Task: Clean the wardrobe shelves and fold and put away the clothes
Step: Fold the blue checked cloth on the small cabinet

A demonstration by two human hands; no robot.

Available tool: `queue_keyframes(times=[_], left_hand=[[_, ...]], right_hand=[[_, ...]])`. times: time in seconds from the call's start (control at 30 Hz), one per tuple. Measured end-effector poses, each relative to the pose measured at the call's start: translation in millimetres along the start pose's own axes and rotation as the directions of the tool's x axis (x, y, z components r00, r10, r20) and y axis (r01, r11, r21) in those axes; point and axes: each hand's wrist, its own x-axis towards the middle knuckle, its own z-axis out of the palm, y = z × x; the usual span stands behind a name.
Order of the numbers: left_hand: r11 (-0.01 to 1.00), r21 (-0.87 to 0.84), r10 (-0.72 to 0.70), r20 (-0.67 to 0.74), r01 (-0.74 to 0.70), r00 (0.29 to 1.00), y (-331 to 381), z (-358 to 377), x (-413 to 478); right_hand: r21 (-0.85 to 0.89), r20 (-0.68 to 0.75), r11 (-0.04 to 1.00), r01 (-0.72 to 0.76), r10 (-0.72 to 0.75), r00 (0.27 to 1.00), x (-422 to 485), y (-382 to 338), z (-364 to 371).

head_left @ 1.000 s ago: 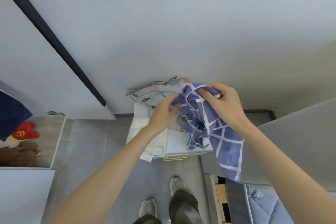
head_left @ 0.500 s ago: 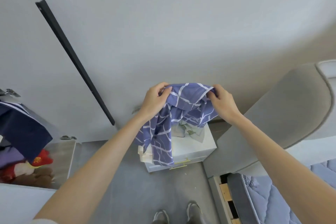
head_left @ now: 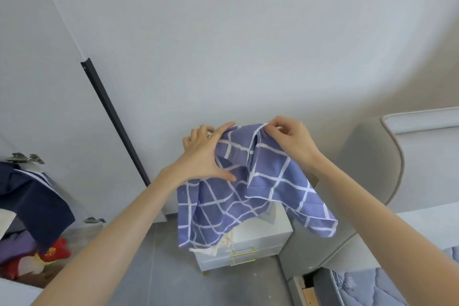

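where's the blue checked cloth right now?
Head view, centre: the blue checked cloth is held between the left hand and right hand, hanging above the white bedside cabinet, left of the grey headboard.

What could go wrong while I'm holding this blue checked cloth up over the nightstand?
The right hand pinches only the top edge of the blue checked cloth, so that side could slip and drop. The left hand holds it with fingers spread, likely a loose hold. The cloth's low end hangs at the cream cloth that overhangs the front of the nightstand; a swing might drag it to the floor.
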Motion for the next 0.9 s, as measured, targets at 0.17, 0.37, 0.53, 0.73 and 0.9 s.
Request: queue_keyframes(times=[0.17,0.37,0.53,0.73,0.9], left_hand=[[0.967,-0.230,0.008,-0.397,-0.108,0.918,41.6,-6.0,10.3],[0.747,-0.641,-0.206,-0.473,-0.175,0.857,44.6,-31.3,18.8],[0.833,-0.543,-0.157,-0.413,-0.104,0.897,51.2,-50.9,36.2],[0.854,-0.517,-0.251,-0.294,0.068,0.922,58.9,-57.6,50.6],[0.843,-0.535,-0.231,-0.259,0.060,0.938,57.3,-54.8,51.6]], right_hand=[[0.080,0.118,0.988,0.134,-0.143,0.983,12.6,-42.5,-18.2],[0.021,0.043,0.999,0.042,-0.043,0.998,42.5,-31.7,-38.3],[-0.033,0.022,0.986,0.165,-0.165,0.986,34.8,-20.4,-23.6],[0.028,0.227,0.994,0.108,-0.112,0.967,13.2,-24.2,2.3],[0.066,0.168,0.997,0.027,-0.038,0.985,20.6,-9.8,21.1]])
